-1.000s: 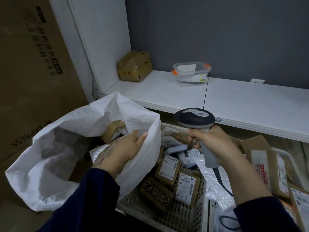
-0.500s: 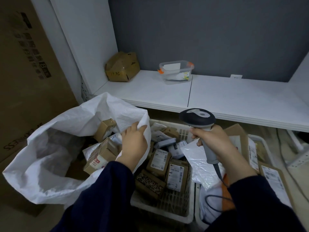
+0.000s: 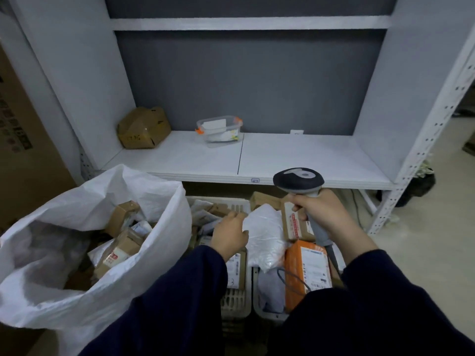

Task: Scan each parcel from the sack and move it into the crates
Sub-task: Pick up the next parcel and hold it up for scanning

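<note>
The left hand [image 3: 229, 233] hovered over the seam between the 2 crates, fingers curled and touching the edge of a white poly mailer [image 3: 264, 235]; whether it actually pinched the film could not be told. The right hand [image 3: 325, 217] was wrapped firmly round the grip of the barcode scanner [image 3: 299, 181], its head pointing forward and down over the right crate [image 3: 270, 313].

The sack [image 3: 84, 265] stood open to the left, just beside the left crate [image 3: 235, 301], and several small cardboard parcels [image 3: 120, 249] showed in its mouth. The right crate held the mailer, an orange parcel [image 3: 307, 268] and a brown box with a red-printed label [image 3: 295, 223].

The mailer looked soft, light and slippery; it would probably sag and crumple if lifted by 1 corner, so a broad grasp across its bulk seemed safer, with the label side kept flat for the scanner. The small boxes in the sack looked stiff and light, and could likely be taken by 2 opposite faces with 1 hand. The sack's thin woven wall would probably collapse inward unless held open.
</note>
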